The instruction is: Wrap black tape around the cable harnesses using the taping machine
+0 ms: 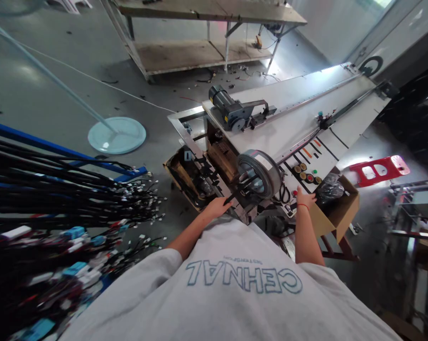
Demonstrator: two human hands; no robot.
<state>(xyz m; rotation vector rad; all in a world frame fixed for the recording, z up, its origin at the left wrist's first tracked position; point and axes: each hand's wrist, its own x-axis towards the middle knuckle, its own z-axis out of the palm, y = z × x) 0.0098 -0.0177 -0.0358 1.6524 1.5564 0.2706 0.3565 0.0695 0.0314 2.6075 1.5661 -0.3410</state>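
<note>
Diagonally from nearer left hand (217, 207), of unclear grip, to grey reel (261, 174) ahead: black strip (239, 189), with right hand (305, 199) open beside red button (294, 193).

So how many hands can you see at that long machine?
2. The left hand is at the black strip by the big grey roll; the right hand is beside the red button. No others show.
</note>
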